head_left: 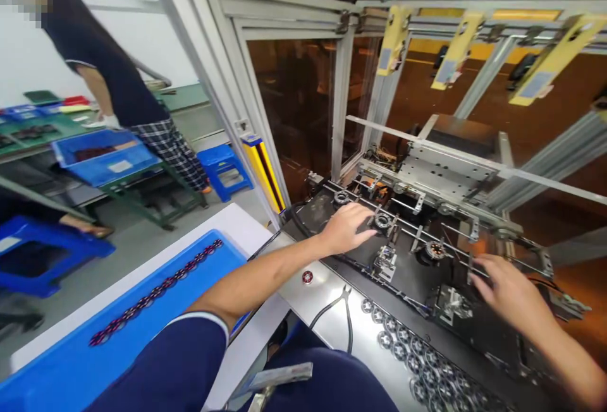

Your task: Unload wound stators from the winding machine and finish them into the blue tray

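Note:
My left hand (348, 229) reaches over the black machine bed, with thumb and fingers apart and nothing visible between them. Just beyond its fingertips sits a round ring-shaped holder (382, 221). Another such holder (341, 197) lies further back to the left. On the right, my right hand (509, 282) is held low beside the metal rails, its thumb and forefinger apart; whether it touches the small bracket there is unclear. Left of that hand, a round part with copper-coloured spots (435, 250) rests in a fixture. Small metal clamp blocks (386, 263) stand in front.
Cutting pliers (346, 298) and one small red-and-silver round part (307, 277) lie on the metal ledge, beside several silver round parts (412, 352). A blue tray (190, 311) holds a row of dark red round parts. Yellow blocks (453, 52) hang overhead. A person (118, 77) stands at left.

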`<state>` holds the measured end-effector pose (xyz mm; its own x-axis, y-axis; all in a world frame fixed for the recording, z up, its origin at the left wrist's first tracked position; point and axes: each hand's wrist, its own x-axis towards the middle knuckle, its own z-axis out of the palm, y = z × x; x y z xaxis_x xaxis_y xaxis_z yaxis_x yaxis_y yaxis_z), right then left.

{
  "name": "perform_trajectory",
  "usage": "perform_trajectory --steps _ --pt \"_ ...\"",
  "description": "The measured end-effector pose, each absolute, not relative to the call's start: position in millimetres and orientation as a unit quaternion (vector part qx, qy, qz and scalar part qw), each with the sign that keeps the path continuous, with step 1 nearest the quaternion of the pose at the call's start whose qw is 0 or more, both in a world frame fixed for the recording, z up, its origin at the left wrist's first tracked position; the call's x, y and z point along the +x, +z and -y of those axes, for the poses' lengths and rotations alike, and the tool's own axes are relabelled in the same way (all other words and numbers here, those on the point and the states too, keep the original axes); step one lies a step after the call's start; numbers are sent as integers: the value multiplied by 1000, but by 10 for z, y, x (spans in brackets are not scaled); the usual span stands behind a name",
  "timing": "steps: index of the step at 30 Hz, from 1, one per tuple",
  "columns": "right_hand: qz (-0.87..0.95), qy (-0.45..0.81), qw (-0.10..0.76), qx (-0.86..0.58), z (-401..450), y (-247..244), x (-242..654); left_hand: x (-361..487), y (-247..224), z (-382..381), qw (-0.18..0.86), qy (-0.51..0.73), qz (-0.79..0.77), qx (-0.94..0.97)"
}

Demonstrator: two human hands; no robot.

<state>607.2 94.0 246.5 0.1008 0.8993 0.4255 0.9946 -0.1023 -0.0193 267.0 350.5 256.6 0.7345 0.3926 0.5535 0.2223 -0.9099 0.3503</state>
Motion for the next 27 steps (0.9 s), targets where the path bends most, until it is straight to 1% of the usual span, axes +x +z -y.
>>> perform_trajectory --steps 2,4,6,9,13,17,22,27 --pt "600 -141 104 -780 -810 2501 6617 3336 2794 -3484 95 264 -97 955" --pt "555 -112 60 -822 -703 2447 6991 3937 2866 -3416 62 198 -43 977" --pt "527 -77 29 -846 -612 2333 7205 4408 2810 -3320 38 141 2 989" --pt "521 -33 12 -853 -512 2110 7350 4841 2612 -3192 18 76 47 996" --pt "524 -7 25 -851 -452 1814 7479 5065 2385 -3163 7 29 60 998" --pt "527 -12 56 -848 -444 1612 7580 5120 2318 -3209 3 4 55 998" --pt "544 -13 73 -836 -490 1519 7655 5189 2295 -3235 13 -30 48 998" --pt "536 -6 59 -842 -516 1461 7717 5290 2210 -3262 43 -72 23 996"
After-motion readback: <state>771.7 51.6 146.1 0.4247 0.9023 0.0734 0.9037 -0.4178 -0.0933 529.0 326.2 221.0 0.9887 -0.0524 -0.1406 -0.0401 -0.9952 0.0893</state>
